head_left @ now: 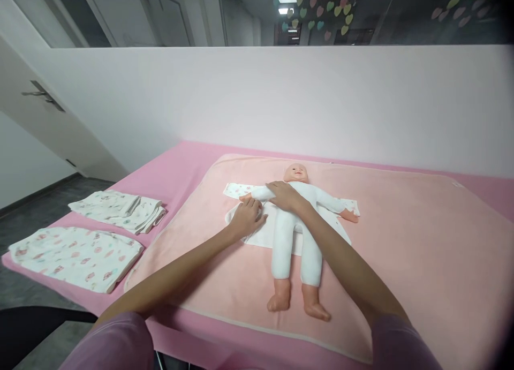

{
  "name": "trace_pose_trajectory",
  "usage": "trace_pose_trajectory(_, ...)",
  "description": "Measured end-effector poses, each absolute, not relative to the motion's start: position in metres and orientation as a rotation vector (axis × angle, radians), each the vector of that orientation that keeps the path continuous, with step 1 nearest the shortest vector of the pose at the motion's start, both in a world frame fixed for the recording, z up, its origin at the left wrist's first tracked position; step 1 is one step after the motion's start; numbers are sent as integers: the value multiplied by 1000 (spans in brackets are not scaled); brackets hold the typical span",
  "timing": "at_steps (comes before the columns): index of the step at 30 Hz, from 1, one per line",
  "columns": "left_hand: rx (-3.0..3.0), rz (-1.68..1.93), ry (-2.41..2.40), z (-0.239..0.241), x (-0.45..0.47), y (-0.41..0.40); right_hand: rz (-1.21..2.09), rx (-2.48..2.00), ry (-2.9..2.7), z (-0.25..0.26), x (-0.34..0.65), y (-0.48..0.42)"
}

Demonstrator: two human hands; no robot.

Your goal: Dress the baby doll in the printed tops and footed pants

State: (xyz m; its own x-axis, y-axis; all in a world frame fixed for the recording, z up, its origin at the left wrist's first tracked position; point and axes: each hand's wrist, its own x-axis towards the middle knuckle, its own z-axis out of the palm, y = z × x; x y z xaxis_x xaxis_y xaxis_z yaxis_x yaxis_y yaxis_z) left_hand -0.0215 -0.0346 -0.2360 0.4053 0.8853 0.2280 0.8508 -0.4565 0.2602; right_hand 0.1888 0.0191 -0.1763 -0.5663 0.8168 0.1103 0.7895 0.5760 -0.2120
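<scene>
Blanket right apparently open, folded cloths left

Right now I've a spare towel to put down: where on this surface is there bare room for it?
Widest: the peach blanket right of the doll, to its edge. Also the pink cover behind the folded clothes. Crowded: the doll's chest, under the left hand and right hand, and the cover's left edge.
</scene>
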Motion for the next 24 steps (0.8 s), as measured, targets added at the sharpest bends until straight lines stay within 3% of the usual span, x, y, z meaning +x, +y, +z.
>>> trace_pose_trajectory(8,2479,413,1843,-234,10,-5,117,-1414,-2458,-193,205,47)
trace_pose_trajectory(13,2323,415,1923,-231,18,23,222,-1270,-2238,-203,226,50)
trace_pose_trajectory(24,1870,595,1665,-237,-19,67,394,-1072,-2213,-201,245,55)
